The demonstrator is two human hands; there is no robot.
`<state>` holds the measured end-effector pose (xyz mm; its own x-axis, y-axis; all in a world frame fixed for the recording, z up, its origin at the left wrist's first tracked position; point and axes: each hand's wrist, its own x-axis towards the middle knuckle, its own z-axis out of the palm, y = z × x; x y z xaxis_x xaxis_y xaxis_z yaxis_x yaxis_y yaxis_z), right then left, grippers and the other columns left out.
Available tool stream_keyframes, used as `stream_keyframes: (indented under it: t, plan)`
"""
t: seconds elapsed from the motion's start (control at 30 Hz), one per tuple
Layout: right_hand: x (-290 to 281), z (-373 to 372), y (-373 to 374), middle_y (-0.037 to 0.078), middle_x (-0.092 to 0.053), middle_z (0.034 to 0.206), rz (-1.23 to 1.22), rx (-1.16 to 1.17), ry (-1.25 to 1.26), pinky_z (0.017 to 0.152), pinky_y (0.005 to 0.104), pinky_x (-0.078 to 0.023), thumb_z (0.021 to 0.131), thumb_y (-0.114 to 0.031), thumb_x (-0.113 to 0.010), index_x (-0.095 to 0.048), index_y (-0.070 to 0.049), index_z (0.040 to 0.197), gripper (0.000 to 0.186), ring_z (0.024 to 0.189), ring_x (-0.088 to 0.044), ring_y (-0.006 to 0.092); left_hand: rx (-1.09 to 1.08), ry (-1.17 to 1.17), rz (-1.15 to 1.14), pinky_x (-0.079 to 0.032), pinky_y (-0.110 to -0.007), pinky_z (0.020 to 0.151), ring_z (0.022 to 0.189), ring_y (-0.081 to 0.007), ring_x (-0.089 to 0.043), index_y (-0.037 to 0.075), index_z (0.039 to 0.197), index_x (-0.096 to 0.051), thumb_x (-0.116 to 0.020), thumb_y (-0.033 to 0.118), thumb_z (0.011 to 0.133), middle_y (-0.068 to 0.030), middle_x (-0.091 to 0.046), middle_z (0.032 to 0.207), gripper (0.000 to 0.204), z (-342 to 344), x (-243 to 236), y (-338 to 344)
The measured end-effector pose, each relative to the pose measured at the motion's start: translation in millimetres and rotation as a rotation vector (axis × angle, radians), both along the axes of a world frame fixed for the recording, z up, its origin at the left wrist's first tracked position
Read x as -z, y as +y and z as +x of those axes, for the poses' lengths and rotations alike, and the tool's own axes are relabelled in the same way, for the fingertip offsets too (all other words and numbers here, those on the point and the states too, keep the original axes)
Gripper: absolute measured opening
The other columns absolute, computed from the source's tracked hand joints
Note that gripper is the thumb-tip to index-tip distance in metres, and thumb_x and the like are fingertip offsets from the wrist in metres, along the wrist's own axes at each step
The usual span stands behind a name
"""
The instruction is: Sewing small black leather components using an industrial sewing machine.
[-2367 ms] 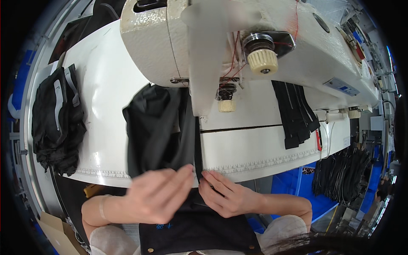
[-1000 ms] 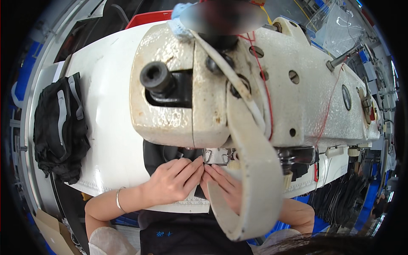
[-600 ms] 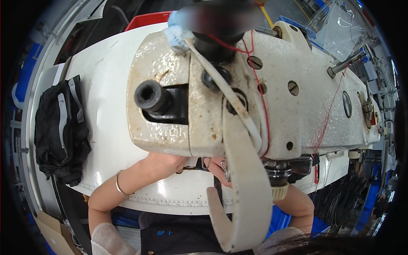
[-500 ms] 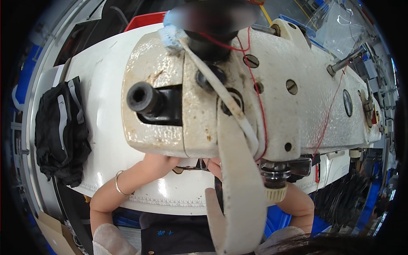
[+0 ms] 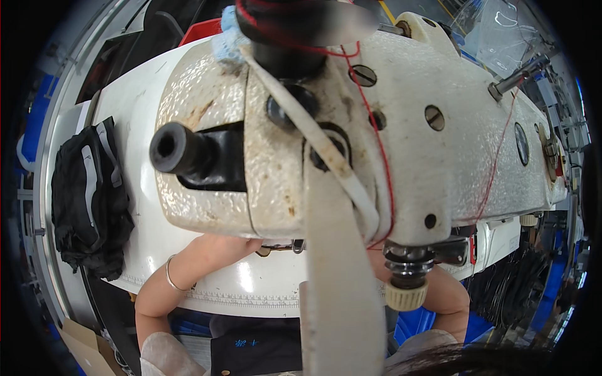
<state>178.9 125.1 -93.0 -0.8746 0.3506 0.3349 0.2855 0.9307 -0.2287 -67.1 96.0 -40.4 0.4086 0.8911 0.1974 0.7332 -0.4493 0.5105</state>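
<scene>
A worn white sewing machine head (image 5: 401, 156) fills the middle of the view and blocks the work area under it. From the lower left my left forearm, with a silver bangle (image 5: 168, 274), reaches in, and my left hand (image 5: 229, 249) goes beneath the front of the machine; its fingers are hidden. My right hand (image 5: 380, 262) is mostly covered by the beige strap (image 5: 342, 282) and the thread tension knob (image 5: 405, 294). Whatever either hand holds is out of sight. Red thread (image 5: 381, 163) runs down the machine's front.
A folded black garment (image 5: 91, 200) with light strips lies at the left of the white table (image 5: 143, 213). A printed ruler scale (image 5: 251, 301) follows the table's near edge. Blue bins (image 5: 414, 324) sit below it, a cardboard box (image 5: 88, 351) at lower left, dark material (image 5: 501, 288) at right.
The machine looks larger and sits further left and lower as the view has shifted. My right hand's fingers, partly seen near the left hand before, are now hidden; that hand has drawn right.
</scene>
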Motion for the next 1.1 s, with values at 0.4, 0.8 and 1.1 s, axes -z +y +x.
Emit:
stream_keyframes:
  t: [0.4, 0.8, 1.1]
  plan:
    - [-6.6, 3.6, -6.3, 0.013, -0.063, 0.075, -0.491, 0.279, 0.019, 0.047, 0.0373, -0.049, 0.082, -0.022, -0.059, -0.066, -0.005, 0.093, 0.021, 0.057, -0.063, 0.0222, 0.198, 0.156, 0.139, -0.050, -0.040, 0.085, 0.094, -0.0311, -0.062, 0.004, 0.104, -0.065, -0.073, 0.007, 0.058, -0.0141, -0.065, 0.096, 0.047, 4.1, -4.1, 5.3]
    - [-31.6, -10.6, 6.1, 0.013, -0.064, 0.077, -0.393, 0.256, 0.284, 0.053, 0.0376, -0.050, 0.078, -0.022, -0.066, -0.068, -0.009, 0.100, 0.026, 0.071, -0.064, 0.0225, 0.141, 0.029, 0.270, -0.051, -0.041, 0.070, 0.088, -0.0303, -0.060, 0.001, 0.098, -0.068, -0.063, 0.000, 0.047, -0.0122, -0.062, 0.095, 0.051, 12.1, -4.3, 10.3]
    - [-3.2, -10.2, 24.6, 0.005, -0.063, 0.074, 0.186, 0.211, -0.029, 0.049, 0.0341, -0.049, 0.069, -0.017, -0.063, -0.068, -0.012, 0.082, 0.015, 0.056, -0.060, 0.0193, 0.083, 0.045, 0.380, -0.046, -0.044, 0.084, 0.087, -0.0300, -0.060, 0.002, 0.084, -0.067, -0.063, 0.000, 0.064, -0.0119, -0.063, 0.085, 0.021, 12.8, -11.7, 34.5]
